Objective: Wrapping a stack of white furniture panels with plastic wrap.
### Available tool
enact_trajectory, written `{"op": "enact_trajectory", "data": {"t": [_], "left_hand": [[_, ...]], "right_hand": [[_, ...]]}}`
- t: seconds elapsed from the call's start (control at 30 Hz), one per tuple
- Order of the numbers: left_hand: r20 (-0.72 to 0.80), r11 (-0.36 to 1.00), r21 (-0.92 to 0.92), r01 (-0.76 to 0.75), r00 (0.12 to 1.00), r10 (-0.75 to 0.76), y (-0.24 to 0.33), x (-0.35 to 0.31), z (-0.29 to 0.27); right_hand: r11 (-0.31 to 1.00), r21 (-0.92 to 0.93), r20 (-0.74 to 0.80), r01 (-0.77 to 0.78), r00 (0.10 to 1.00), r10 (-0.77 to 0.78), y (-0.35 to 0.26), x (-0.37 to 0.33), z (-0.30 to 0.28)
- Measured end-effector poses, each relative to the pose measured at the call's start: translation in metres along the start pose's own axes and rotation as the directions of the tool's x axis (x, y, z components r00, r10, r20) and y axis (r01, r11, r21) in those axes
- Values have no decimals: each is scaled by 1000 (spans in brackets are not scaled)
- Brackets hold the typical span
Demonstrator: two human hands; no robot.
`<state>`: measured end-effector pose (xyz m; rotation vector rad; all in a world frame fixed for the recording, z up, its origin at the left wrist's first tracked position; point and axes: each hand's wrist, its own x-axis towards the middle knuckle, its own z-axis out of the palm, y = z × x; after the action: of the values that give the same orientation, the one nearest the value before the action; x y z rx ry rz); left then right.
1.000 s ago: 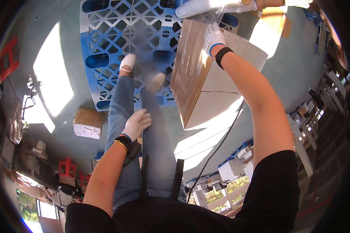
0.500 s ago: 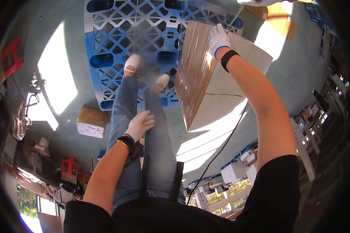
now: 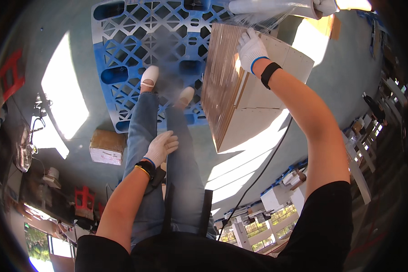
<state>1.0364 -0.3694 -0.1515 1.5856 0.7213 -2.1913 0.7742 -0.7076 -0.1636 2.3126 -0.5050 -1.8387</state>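
Observation:
My right hand (image 3: 251,51), in a white knit glove, lies with outstretched fingers on the upper edge of a tall stack of flat boards (image 3: 222,84). The stack has brown layered edges and a pale broad face, and clear stretch film (image 3: 267,21) covers part of it. A co-worker's gloved hand (image 3: 325,6) at the top right holds a roll of film (image 3: 281,7), with film stretched from it toward the stack's far end. My left hand (image 3: 162,147), also gloved, hangs before my thighs, holding nothing, its fingers loosely apart.
The stack stands at the right part of a blue plastic pallet (image 3: 115,75) with a lattice top, where my feet are. A cardboard box (image 3: 107,147) sits on the floor to the left. A black cable (image 3: 263,170) runs across the floor at right. Red stools (image 3: 84,199) stand at left.
The co-worker's hand has brought the film roll further into view at the top, and the film spreads wider over the far end. My right hand has shifted slightly left and down; my left barely moved.

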Motion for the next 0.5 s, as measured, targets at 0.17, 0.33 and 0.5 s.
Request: {"op": "enact_trajectory", "data": {"t": [0.17, 0.33, 0.5], "left_hand": [[-3, 993, 117, -15, 1000, 16, 9, 3, 10], [96, 791, 563, -240, 969, 226, 36, 20, 52], [372, 254, 814, -523, 804, 464, 66, 35, 194]], "right_hand": [[984, 99, 1, 147, 989, -148, 3, 3, 7], [987, 113, -293, 111, 953, -74, 2, -3, 26], [973, 227, -283, 53, 959, 14, -7, -3, 33]]}}
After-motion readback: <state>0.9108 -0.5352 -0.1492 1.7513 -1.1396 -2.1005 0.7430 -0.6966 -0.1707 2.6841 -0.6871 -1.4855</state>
